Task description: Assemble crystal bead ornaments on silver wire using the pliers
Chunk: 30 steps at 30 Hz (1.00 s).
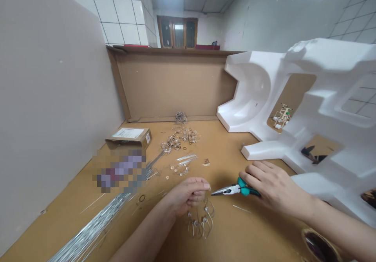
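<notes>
My left hand (pixel 190 193) is closed in a pinch, thumb and forefinger pressed together near the plier tips. Just below its fingers is a looped silver wire piece with clear beads (pixel 202 223), which seems to hang from the hand; the exact grip point is too small to make out. My right hand (pixel 267 183) is wrapped around the green handles of needle-nose pliers (pixel 232 190). Their jaws point left toward my left fingertips, and whether they touch anything is unclear. A short loose wire (pixel 241 208) lies on the tabletop below the pliers.
A bundle of long silver wires (pixel 96 223) lies at left, near a small cardboard box (pixel 129 137). Clear beads and rings (pixel 176 142) are scattered behind my hands, with short straight wires (pixel 187 159). White foam packaging (pixel 264 136) stands at right; a cardboard wall (pixel 176 84) rises behind.
</notes>
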{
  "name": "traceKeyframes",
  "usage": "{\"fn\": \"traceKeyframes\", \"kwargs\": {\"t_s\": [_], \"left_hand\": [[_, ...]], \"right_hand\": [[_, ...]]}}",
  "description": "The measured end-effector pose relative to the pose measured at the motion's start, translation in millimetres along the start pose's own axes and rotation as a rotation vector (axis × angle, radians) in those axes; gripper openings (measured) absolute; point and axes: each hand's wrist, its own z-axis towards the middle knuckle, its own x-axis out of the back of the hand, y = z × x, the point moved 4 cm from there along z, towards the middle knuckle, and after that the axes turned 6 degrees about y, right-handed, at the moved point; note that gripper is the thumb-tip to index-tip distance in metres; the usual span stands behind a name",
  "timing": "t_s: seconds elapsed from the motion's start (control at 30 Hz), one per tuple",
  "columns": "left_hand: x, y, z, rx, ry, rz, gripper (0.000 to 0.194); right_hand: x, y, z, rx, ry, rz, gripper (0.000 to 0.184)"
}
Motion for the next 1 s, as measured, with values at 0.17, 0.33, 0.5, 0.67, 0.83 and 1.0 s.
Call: {"fn": "traceKeyframes", "kwargs": {"t_s": [0.17, 0.33, 0.5, 0.67, 0.83, 1.0], "left_hand": [[2.1, 1, 3, -0.075, 0.130, 0.145, 0.019], [-9.6, 9, -1, -0.378, 0.339, 0.651, 0.017], [-15.2, 9, -3, -0.361, 0.303, 0.726, 0.019], [-9.8, 19, -11, -0.243, 0.221, 0.771, 0.024], [-12.5, 24, -23, -0.293, 0.119, 1.002, 0.023], [-7.0, 22, -18, -0.277, 0.186, 0.942, 0.024]], "right_hand": [[4, -2, 3, -0.058, -0.146, 0.101, 0.016], [1, 2, 0, -0.186, -0.363, 0.316, 0.020], [-1, 8, -4, -0.235, -0.437, 0.445, 0.020], [4, 13, -8, -0.253, -0.461, 0.430, 0.023], [12, 14, -8, -0.257, -0.473, 0.432, 0.025], [22, 9, 0, -0.190, -0.269, 0.245, 0.021]]}}
